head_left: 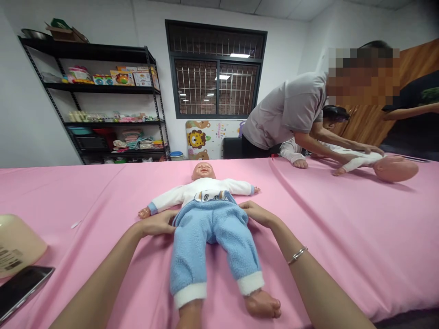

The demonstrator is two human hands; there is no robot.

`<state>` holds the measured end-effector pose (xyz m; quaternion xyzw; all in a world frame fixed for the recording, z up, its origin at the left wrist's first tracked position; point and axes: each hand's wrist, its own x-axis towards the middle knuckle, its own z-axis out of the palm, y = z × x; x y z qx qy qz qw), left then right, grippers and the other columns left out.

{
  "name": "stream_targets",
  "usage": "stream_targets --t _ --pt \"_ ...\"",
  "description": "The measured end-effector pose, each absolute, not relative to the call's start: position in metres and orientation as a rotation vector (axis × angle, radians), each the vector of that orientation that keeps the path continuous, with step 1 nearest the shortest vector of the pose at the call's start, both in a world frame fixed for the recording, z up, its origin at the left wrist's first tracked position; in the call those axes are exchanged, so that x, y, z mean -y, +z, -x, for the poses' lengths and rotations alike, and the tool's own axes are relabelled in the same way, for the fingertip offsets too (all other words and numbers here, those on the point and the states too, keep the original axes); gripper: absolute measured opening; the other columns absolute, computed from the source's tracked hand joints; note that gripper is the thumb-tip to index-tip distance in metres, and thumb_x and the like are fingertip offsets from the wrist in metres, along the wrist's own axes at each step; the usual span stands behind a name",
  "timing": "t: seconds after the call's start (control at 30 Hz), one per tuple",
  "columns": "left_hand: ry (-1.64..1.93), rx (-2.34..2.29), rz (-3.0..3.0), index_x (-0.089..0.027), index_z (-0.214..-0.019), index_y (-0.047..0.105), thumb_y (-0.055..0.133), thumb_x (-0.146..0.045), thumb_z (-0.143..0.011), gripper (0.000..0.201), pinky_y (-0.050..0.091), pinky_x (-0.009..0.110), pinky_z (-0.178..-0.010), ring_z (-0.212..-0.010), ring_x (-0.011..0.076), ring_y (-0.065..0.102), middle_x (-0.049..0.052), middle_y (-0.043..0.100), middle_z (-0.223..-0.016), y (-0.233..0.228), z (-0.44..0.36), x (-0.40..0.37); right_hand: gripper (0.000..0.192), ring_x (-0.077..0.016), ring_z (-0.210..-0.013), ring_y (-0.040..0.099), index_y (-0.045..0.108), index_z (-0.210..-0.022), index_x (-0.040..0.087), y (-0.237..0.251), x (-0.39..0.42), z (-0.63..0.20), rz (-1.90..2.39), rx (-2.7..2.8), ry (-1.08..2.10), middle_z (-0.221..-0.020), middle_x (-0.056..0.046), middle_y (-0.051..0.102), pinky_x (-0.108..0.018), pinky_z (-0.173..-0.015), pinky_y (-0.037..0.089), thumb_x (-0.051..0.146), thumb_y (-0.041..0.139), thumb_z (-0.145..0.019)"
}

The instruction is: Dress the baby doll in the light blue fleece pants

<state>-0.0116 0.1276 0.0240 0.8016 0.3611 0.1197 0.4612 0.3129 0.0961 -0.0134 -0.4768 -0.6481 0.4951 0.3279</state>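
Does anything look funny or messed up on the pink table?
Nothing is spilled or broken. The baby doll lies straight on its back on the pink sheet, with the left hand and right hand at the waist of its blue trousers. Only the sheet is a little wrinkled.

Fingertips of the left hand [158, 225] and right hand [258, 214] slip out of sight at the waistband of the baby doll's [206, 214] blue fleece trousers [212, 242]; the doll's near foot at 6 o'clock is cut by the bottom edge. At 9 o'clock a beige container [17, 242] and a dark phone [20, 288] run off the left edge. Shelf [103, 87] goods at 11 o'clock are too small to read. At 2 o'clock a co-worker's face is blurred, the second doll [377, 164] partly covered by hands
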Motion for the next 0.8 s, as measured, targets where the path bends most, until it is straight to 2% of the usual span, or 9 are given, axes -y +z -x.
stream_targets --t 0.1,0.2,0.37,0.5,0.6,0.7,0.8 --pt "0.318 -0.932 -2.043 -0.02 -0.093 0.067 0.064 -0.034 -0.066 0.031 0.045 0.029 -0.085 -0.096 0.0238 0.058 0.001 0.067 -0.096 0.014 0.007 -0.133 0.015 -0.0091 -0.057 0.034 0.052 -0.057 0.015 -0.008 -0.092 -0.317 1.151 1.768 1.444 -0.058 0.004 0.043 -0.024 -0.057 0.029 0.027 0.057 -0.065" --pt "0.454 -0.968 -2.006 -0.018 -0.091 0.068 0.058 -0.033 -0.069 0.028 0.045 0.03 -0.086 -0.096 0.0239 0.058 0.002 0.067 -0.097 0.008 0.002 -0.134 0.009 -0.0101 -0.061 0.04 0.058 -0.063 0.013 -0.006 -0.09 -0.321 1.077 1.808 1.583 -0.062 0.003 0.05 -0.024 -0.061 0.033 0.02 0.061 -0.059" --pt "0.699 -0.955 -1.793 -0.018 -0.103 0.063 0.059 -0.028 -0.068 0.036 0.043 0.033 -0.091 -0.102 0.0235 0.055 0.003 0.064 -0.106 0.005 -0.01 -0.126 0.006 -0.01 -0.059 0.042 0.06 -0.062 0.013 -0.012 -0.095 -0.317 1.158 1.779 1.463 -0.061 0.003 0.053 -0.024 -0.059 0.034 0.017 0.06 -0.057" --pt "0.86 -0.939 -1.484 -0.015 -0.105 0.06 0.064 -0.021 -0.063 0.043 0.048 0.032 -0.081 -0.092 0.0216 0.059 0.005 0.067 -0.095 -0.004 -0.024 -0.123 0.016 -0.0148 -0.069 0.05 0.063 -0.072 0.014 -0.02 -0.101 -0.302 1.125 1.424 1.354 -0.073 -0.001 0.061 -0.027 -0.066 0.041 0.023 0.064 -0.059" --pt "0.986 -0.911 -1.231 -0.015 -0.103 0.059 0.068 -0.026 -0.06 0.045 0.05 0.032 -0.073 -0.082 0.0211 0.062 0.005 0.067 -0.085 -0.012 -0.034 -0.123 0.024 -0.0172 -0.072 0.053 0.064 -0.08 0.015 -0.025 -0.105 -0.289 1.01 1.067 1.394 -0.078 -0.004 0.064 -0.03 -0.069 0.044 0.029 0.068 -0.062" --pt "1.007 -0.85 -1.096 -0.015 -0.102 0.059 0.067 -0.032 -0.063 0.043 0.05 0.032 -0.065 -0.076 0.0221 0.062 0.004 0.067 -0.078 -0.013 -0.042 -0.12 0.026 -0.0197 -0.071 0.056 0.063 -0.08 0.016 -0.03 -0.11 -0.282 0.978 0.869 1.399 -0.076 -0.007 0.064 -0.032 -0.069 0.046 0.034 0.07 -0.062" --pt "1.005 -0.853 -1.128 -0.015 -0.103 0.059 0.067 -0.034 -0.062 0.046 0.05 0.031 -0.064 -0.075 0.0218 0.061 0.002 0.066 -0.076 -0.011 -0.047 -0.116 0.026 -0.0232 -0.075 0.059 0.063 -0.079 0.018 -0.033 -0.112 -0.279 0.947 0.903 1.348 -0.078 -0.008 0.065 -0.035 -0.071 0.049 0.037 0.069 -0.063"
